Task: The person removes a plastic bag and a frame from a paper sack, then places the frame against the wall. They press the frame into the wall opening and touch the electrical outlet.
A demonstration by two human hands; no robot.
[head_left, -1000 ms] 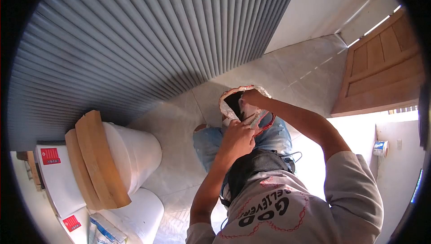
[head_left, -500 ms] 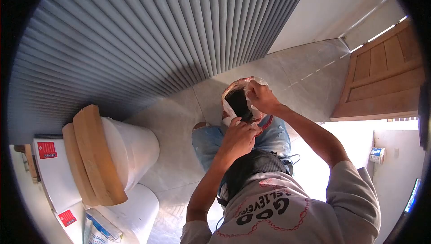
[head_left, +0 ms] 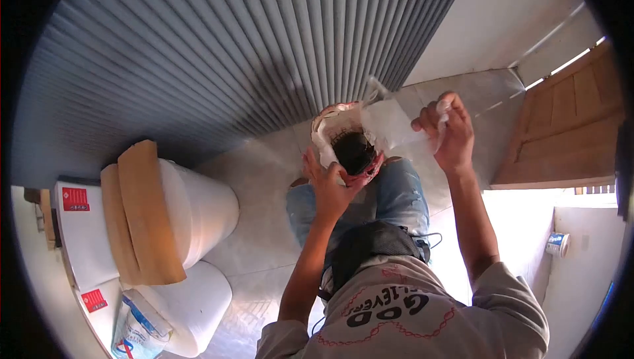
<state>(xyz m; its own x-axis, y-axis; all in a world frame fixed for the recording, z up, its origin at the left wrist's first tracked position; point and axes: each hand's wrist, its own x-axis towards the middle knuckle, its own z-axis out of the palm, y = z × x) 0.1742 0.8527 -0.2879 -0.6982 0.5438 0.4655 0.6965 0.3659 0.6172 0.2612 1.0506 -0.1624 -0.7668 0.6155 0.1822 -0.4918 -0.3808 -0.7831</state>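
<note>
Shirt [head_left: 429, 319] reads "GOD"; left hand [head_left: 328, 187], fingers clamped on open bag [head_left: 319, 136] rim; right hand [head_left: 454, 136], fingers closed on translucent plastic [head_left: 394, 123]

A ribbed grey wall panel [head_left: 218, 48] rises beyond the tiled floor [head_left: 257, 167]. Right of the panel is a plain pale wall [head_left: 489, 22]; farther right of it, a brown wooden door [head_left: 568, 128], with bright light along its edge and below it. Left of the panel's foot, white rolls [head_left: 198, 207] and boxes [head_left: 86, 240] stand together.
</note>
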